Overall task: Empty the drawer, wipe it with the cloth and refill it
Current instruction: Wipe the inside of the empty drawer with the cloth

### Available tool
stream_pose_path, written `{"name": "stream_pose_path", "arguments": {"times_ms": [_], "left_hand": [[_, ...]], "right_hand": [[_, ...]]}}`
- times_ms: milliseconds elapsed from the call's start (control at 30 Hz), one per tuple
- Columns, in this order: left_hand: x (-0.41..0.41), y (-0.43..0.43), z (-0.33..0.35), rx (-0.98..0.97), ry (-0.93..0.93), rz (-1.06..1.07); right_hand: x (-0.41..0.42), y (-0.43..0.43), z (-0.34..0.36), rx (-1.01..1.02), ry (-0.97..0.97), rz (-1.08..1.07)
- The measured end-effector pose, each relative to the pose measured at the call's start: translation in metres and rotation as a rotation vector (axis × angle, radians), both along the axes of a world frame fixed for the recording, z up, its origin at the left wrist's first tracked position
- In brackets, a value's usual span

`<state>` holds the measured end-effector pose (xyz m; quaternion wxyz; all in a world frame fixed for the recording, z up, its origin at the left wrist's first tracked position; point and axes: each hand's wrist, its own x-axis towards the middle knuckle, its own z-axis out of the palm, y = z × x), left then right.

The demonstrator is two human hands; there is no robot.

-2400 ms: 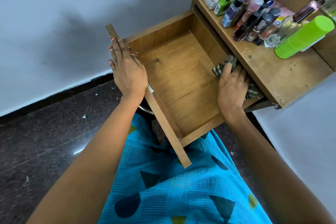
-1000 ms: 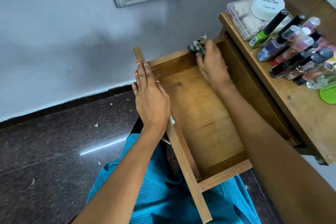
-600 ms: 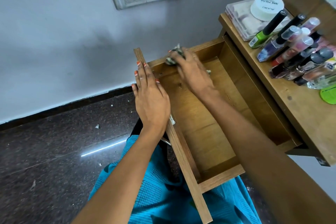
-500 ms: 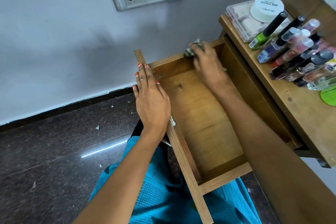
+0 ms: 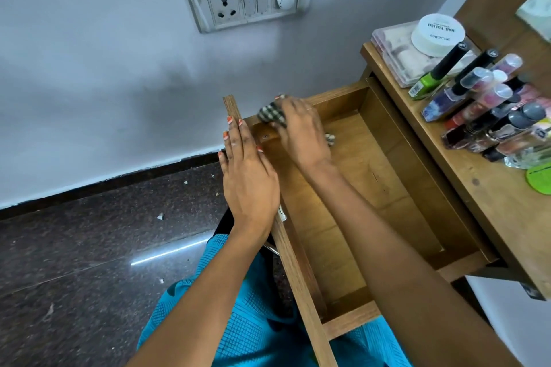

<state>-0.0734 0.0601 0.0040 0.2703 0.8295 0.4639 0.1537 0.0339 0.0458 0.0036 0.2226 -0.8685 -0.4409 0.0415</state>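
1. Currently, the drawer (image 5: 354, 188) is emptied; bottles (image 5: 489, 116) sit on the surface (image 5: 489, 197).
2. Your right hand (image 5: 301, 134) grips the cloth (image 5: 270, 113) at the far left corner; your left hand (image 5: 247, 179) lies flat on the front.
3. Left: finish wiping, refill.

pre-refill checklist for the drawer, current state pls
1. Drawer emptied: ok, only bare wood shows inside.
2. Cloth in grip: ok, right hand presses it on the far side wall's top edge, near the front corner.
3. Drawer steadied: ok, left hand lies flat on the front panel.
4. Wiping finished: cannot tell; arm hides part of the floor.
5. Refill items ready: ok, nail polish bottles stand on the tabletop.
6. Hands free for refilling: not ok, both are occupied.
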Motion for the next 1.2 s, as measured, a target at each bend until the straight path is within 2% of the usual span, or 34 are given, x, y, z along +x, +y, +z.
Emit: {"name": "stream_pose_path", "arguments": {"times_ms": [133,300,367,567,767,1000,1200], "left_hand": [[0.001,0.000,0.001,0.001,0.007,-0.003],[0.001,-0.001,0.002,-0.006,-0.004,-0.003],[0.001,-0.001,0.001,-0.009,-0.004,-0.002],[0.002,0.000,0.001,-0.022,-0.005,0.015],[0.001,0.000,0.002,-0.020,0.006,0.007],[0.001,0.000,0.004,-0.020,0.009,0.001],[0.000,-0.001,0.004,-0.027,-0.007,0.001]], "right_hand": [[0.004,0.000,0.006,-0.030,-0.010,0.040],[0.020,-0.004,0.013,0.007,0.074,-0.162],[0.016,-0.001,0.013,0.002,0.061,-0.176],[-0.018,0.016,0.004,-0.012,0.051,0.055],[-0.009,0.009,0.000,-0.044,0.001,0.082],[0.034,-0.014,0.000,0.051,0.067,-0.221],[0.073,-0.026,-0.003,0.073,-0.014,-0.370]]}}
